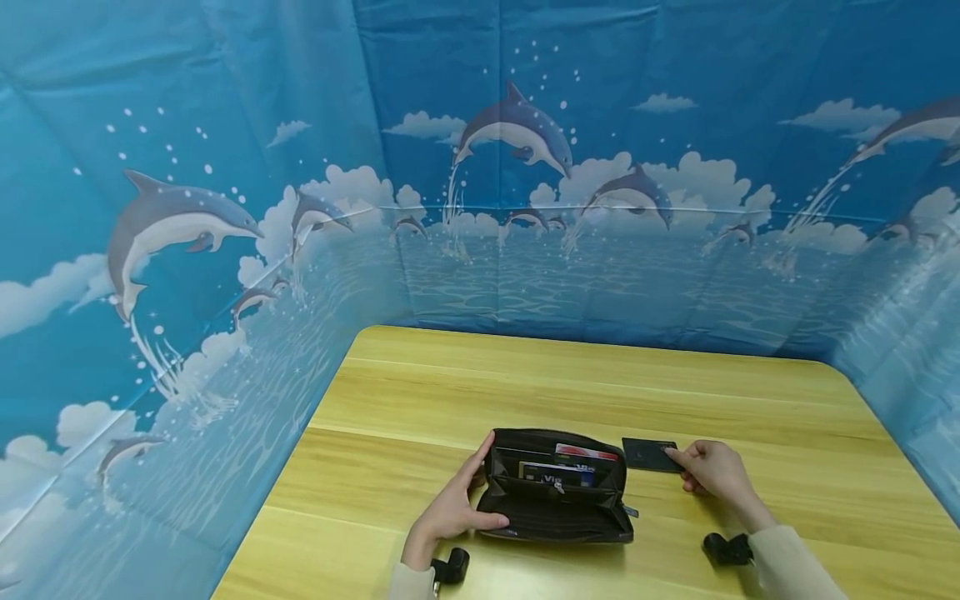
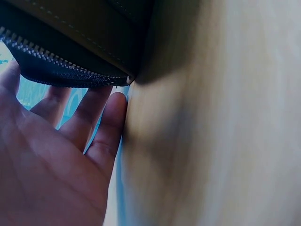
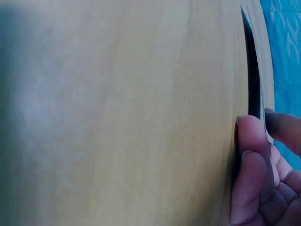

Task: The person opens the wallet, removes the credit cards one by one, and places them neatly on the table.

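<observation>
A dark zip-around wallet [image 1: 543,521] lies spread on the table, its pockets facing the head camera. My left hand [image 1: 452,507] holds its left side, thumb on the lower flap and fingers against the back half. In the left wrist view the fingers reach up to the wallet's zipped edge [image 2: 61,61]. Inside stand a red-and-white card [image 1: 587,452] and a dark card marked Vip [image 1: 555,476]. Right of the wallet, my right hand [image 1: 718,473] pinches a black card [image 1: 647,454] by its right end. The right wrist view shows that card [image 3: 254,80] nearly edge-on.
The wallet's zip pull [image 1: 630,511] sticks out at its right side. Black wrist cameras sit by the left wrist [image 1: 452,567] and right wrist [image 1: 726,550]. A dolphin-print curtain [image 1: 525,283] surrounds the wood-grain table [image 1: 420,392] at the back and sides.
</observation>
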### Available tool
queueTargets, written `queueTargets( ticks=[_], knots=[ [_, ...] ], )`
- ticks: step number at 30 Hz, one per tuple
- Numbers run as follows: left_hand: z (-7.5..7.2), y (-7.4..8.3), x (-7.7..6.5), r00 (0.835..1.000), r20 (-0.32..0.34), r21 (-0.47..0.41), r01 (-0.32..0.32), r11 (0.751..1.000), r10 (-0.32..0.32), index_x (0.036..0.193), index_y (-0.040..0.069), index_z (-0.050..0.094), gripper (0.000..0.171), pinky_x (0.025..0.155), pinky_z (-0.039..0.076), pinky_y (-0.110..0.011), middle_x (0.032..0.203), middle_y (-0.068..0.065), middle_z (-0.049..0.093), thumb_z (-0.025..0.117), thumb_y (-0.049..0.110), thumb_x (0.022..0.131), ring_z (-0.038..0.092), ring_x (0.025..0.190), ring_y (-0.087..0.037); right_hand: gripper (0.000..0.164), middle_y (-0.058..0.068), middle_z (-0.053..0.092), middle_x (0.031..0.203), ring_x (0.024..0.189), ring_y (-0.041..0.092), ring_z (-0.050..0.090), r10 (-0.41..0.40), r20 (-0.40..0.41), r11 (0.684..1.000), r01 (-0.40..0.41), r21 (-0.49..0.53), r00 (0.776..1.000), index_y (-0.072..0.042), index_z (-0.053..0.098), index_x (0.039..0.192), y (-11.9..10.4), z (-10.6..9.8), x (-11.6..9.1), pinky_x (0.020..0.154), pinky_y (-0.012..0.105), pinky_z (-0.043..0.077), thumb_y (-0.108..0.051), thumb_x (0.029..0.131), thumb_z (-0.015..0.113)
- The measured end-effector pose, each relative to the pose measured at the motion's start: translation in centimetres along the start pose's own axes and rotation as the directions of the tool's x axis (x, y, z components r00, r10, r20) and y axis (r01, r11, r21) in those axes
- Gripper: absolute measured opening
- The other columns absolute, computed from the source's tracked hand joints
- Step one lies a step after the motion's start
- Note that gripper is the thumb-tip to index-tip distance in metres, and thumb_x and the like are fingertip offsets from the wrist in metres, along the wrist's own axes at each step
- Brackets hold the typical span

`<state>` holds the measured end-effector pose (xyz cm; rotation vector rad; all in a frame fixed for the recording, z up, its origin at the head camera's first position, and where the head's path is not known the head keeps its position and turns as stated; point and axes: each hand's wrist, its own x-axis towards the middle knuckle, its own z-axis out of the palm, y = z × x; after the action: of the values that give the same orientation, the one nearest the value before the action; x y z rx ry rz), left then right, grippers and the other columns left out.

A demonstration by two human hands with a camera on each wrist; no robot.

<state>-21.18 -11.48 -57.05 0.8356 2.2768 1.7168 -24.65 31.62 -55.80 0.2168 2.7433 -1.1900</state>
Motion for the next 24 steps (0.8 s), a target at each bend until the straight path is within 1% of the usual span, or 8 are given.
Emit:
queueTargets(
  ticks=[5, 7, 14, 16, 20, 24],
  knots=[
    [0.06, 0.06, 0.0, 1.0, -0.005, 0.011, -0.004, 1.0, 0.004, 0.154, 0.029, 0.007, 0.112, 0.106, 0.027, -0.045, 0.156, -0.001, 0.011, 0.084, 0.024, 0.074, 0.023, 0.137, -0.024, 0.042, 0.003, 0.059, 0.058, 0.051, 0.016, 0.057, 0.005, 0.014, 1.0, -0.004, -0.013, 1.0, -0.004, 0.058, 0.074, 0.0, -0.22, 0.15, 0.047, 0.029, 0.046, -0.043, 0.092, 0.06],
    [0.07, 0.03, 0.03, 1.0, -0.002, 0.007, -0.005, 1.0, 0.005, 0.154, 0.029, 0.006, 0.112, 0.106, 0.028, -0.045, 0.156, -0.002, 0.011, 0.084, 0.023, 0.074, 0.023, 0.137, -0.025, 0.041, 0.003, 0.058, 0.058, 0.051, 0.015, 0.057, 0.013, 0.014, 1.0, -0.013, -0.01, 1.0, -0.004, 0.058, 0.074, -0.04, -0.28, 0.2, 0.047, 0.028, 0.046, -0.042, 0.092, 0.06],
    [0.02, -0.12, 0.11, 1.0, 0.012, -0.009, 0.005, 1.0, -0.005, 0.154, 0.03, 0.005, 0.111, 0.105, 0.028, -0.049, 0.157, -0.005, 0.008, 0.083, 0.02, 0.075, 0.021, 0.138, -0.028, 0.043, 0.003, 0.058, 0.059, 0.051, 0.016, 0.057, 0.002, 0.012, 1.0, -0.002, -0.014, 1.0, -0.004, 0.058, 0.075, -0.03, -0.21, 0.18, 0.047, 0.029, 0.046, -0.044, 0.092, 0.06],
    [-0.01, -0.15, 0.11, 1.0, 0.01, -0.001, 0.01, 1.0, -0.01, 0.154, 0.03, 0.005, 0.112, 0.105, 0.027, -0.051, 0.157, -0.003, 0.008, 0.083, 0.02, 0.075, 0.019, 0.138, -0.028, 0.042, 0.004, 0.058, 0.059, 0.051, 0.017, 0.058, 0.007, 0.011, 1.0, -0.007, -0.007, 1.0, -0.004, 0.058, 0.075, -0.06, -0.21, 0.17, 0.047, 0.029, 0.047, -0.043, 0.092, 0.061],
    [0.0, -0.22, 0.05, 1.0, -0.001, 0.022, -0.001, 1.0, 0.001, 0.154, 0.029, 0.006, 0.112, 0.105, 0.024, -0.056, 0.157, 0.0, 0.008, 0.084, 0.021, 0.074, 0.014, 0.14, -0.029, 0.042, 0.005, 0.058, 0.059, 0.051, 0.018, 0.059, -0.003, 0.009, 1.0, 0.003, 0.007, 1.0, -0.003, 0.057, 0.074, -0.11, -0.14, -0.08, 0.046, 0.029, 0.047, -0.041, 0.092, 0.061],
    [0.02, -0.17, 0.0, 1.0, -0.005, 0.027, -0.004, 1.0, 0.005, 0.154, 0.03, 0.006, 0.112, 0.105, 0.024, -0.056, 0.157, 0.002, 0.008, 0.084, 0.024, 0.073, 0.014, 0.14, -0.029, 0.041, 0.004, 0.058, 0.058, 0.051, 0.017, 0.058, -0.005, 0.007, 1.0, 0.005, 0.003, 1.0, -0.003, 0.057, 0.074, -0.18, -0.12, -0.13, 0.046, 0.028, 0.047, -0.041, 0.092, 0.061]
  ],
)
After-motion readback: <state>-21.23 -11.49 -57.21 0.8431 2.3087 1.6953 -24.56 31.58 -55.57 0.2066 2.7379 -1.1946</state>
